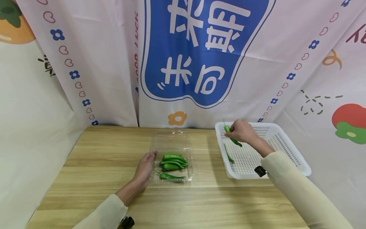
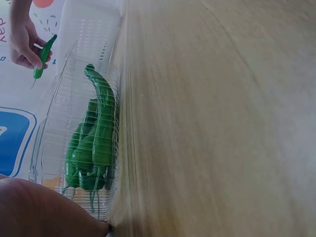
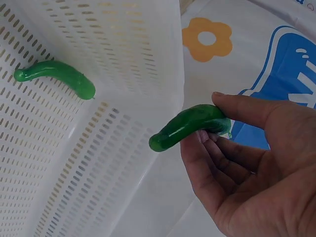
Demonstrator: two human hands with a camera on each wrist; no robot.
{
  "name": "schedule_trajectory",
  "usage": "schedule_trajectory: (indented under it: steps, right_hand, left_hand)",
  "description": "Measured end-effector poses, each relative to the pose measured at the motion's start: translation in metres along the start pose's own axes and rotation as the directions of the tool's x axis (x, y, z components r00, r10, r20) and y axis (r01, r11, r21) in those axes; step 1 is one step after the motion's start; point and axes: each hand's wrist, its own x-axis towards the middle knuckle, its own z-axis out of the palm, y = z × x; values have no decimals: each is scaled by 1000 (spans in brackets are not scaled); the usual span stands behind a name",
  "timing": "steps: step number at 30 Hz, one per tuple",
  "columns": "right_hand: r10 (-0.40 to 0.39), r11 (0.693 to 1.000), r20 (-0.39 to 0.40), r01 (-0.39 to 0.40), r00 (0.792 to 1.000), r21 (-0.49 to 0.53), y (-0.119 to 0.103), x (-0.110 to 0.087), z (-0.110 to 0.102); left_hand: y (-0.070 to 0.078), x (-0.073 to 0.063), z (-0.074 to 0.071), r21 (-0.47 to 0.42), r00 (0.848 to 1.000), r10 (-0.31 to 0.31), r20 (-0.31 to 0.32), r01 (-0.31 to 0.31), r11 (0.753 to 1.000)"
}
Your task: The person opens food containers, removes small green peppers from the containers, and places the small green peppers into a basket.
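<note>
Over the left end of the white plastic basket [image 1: 286,143], my right hand [image 1: 241,131] pinches a green chili pepper [image 3: 190,123] between thumb and fingers. Its thin stem points up and away in the head view. Another green pepper [image 3: 59,76] lies inside the basket along its left side. My left hand [image 1: 144,168] holds the left edge of a clear plastic clamshell box [image 1: 190,159]; part of its grip is hidden. Several green peppers [image 1: 172,162] are bunched in the box, and one pepper [image 1: 171,176] lies apart near its front wall. The clear lid [image 1: 170,140] is folded back.
Box and basket stand side by side on a wooden table [image 1: 114,159], the basket near the right end. Printed cloth [image 1: 114,63] hangs behind the table and along both sides. A small black device [image 1: 260,171] is strapped to each wrist, over cream sleeves.
</note>
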Motion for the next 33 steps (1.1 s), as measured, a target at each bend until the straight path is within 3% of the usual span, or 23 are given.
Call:
schedule_trajectory:
  steps: [7,14,25,33]
  right_hand:
    - [105,993,124,-111,987,39,11,9,0]
    - [233,960,246,-263,941,94,20,17,5]
    - [310,942,287,-334,907,39,31,23,12]
    - [349,919,323,-388,880,65,46,28,18]
  left_hand:
    - [0,0,-1,-2,1000,10,-2,-10,1000]
    - [0,0,0,-5,1000,8,-9,-8,1000]
    - [0,-2,-1,2,1000,8,-6,-8,1000]
    - [0,-1,0,6,1000,6,-7,-6,1000]
